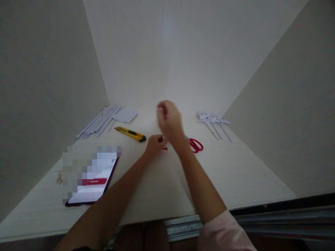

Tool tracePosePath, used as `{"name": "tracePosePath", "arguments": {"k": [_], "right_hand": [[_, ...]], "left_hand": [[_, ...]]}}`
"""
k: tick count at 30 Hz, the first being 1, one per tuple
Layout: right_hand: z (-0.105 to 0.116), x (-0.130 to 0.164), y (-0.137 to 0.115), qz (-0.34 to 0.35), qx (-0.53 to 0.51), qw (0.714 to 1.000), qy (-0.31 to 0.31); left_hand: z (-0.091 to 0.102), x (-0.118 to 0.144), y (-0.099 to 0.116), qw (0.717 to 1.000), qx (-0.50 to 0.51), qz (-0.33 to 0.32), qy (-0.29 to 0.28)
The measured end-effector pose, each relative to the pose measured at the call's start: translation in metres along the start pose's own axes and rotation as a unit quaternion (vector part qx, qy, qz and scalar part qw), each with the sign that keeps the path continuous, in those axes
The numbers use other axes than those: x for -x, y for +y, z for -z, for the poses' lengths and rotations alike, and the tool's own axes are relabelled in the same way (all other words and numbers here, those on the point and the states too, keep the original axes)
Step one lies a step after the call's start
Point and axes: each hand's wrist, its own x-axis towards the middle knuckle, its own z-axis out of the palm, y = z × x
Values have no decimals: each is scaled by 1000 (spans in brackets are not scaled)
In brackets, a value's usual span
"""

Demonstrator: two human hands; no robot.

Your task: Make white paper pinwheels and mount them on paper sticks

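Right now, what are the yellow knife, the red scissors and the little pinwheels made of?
The utility knife looks like glossy yellow plastic with a black tip; its blade isn't visible. The scissors have shiny red handles, probably plastic; their blades are mostly hidden behind the right hand. The pinwheels seem to be thin matte white paper, folded, on rolled-paper sticks.

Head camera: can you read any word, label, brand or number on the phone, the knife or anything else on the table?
No text can be read.
Phone: the screen shows a red bar and pale blocks; part is pixelated, the rest too blurred.
Yellow utility knife: no legible marking.
Red-handled scissors: no legible marking.
Paper strips and paper pinwheels: plain white.
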Motion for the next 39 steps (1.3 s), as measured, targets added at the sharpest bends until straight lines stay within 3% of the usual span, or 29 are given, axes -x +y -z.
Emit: {"name": "tracePosePath", "arguments": {"k": [2, 4, 6, 8, 11, 15, 18, 21, 23, 26, 30, 39], "right_hand": [[25, 25, 46, -138, 27, 990, 28], [27, 51, 85, -220, 48, 972, -61], [9, 71, 106, -197, 32, 958, -207], [-16, 82, 109, -147, 39, 952, -265], [-41, 85, 96, -99, 78, 963, -240], [-35, 79, 88, -122, 84, 963, -226], [-21, 77, 87, -169, -10, 978, -121], [-18, 77, 78, -147, -171, 974, -25], [-24, 78, 70, -123, -259, 958, -29], [-40, 79, 64, -126, -305, 944, -28], [-51, 79, 65, -128, -327, 936, -19], [-48, 77, 62, -120, -296, 948, 5]], "left_hand": [[4, 1, 3, 999, -1, -9, 38], [5, 2, 5, 997, 0, -19, 69], [6, 3, 6, 996, 0, -28, 84], [6, 4, 7, 995, -5, -36, 91], [6, 5, 8, 994, -20, -48, 100], [6, 5, 7, 992, -34, -55, 109], [6, 6, 8, 992, -33, -58, 110], [4, 8, 10, 991, -29, -68, 113], [4, 8, 10, 989, -33, -84, 121], [2, 8, 9, 984, -43, -112, 134], [1, 8, 7, 978, -49, -143, 146], [0, 11, 9, 979, -23, -158, 129]]}}
